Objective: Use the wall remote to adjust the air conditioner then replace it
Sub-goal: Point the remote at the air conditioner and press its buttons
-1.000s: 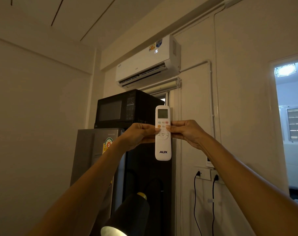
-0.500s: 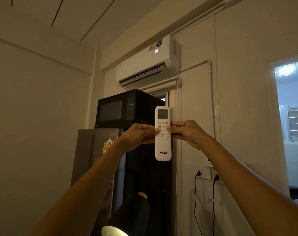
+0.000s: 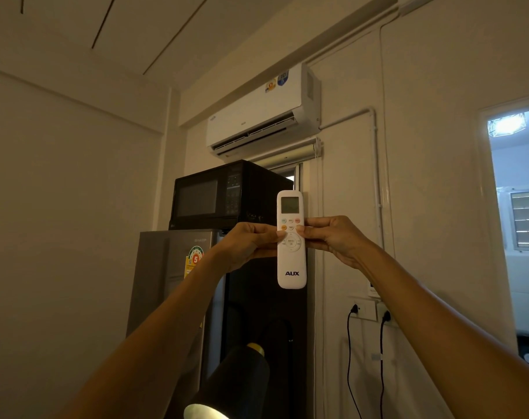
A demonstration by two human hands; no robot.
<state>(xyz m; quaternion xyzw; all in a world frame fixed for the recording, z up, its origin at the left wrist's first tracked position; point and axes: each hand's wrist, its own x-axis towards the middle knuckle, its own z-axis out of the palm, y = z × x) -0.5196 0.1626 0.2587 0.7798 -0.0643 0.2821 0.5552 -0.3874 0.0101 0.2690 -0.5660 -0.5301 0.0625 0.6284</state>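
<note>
I hold a white AUX remote (image 3: 291, 264) upright at arm's length, its screen end pointing up toward the white air conditioner (image 3: 257, 116) mounted high on the wall. My left hand (image 3: 248, 243) grips the remote's left edge, thumb resting on the button area. My right hand (image 3: 332, 237) grips the right edge, thumb on a button near the upper row. The number display on the air conditioner's front panel is dark. A small wall holder (image 3: 373, 290) shows partly behind my right forearm.
A black microwave (image 3: 224, 195) sits on a grey fridge (image 3: 172, 267) below the air conditioner. Wall sockets (image 3: 361, 309) with two black cords hang at lower right. A lit black lamp (image 3: 230, 385) rises at the bottom. An open doorway (image 3: 517, 222) is at right.
The lit number on the air conditioner's front panel has gone dark. Both hands and the remote stay in nearly the same place.
</note>
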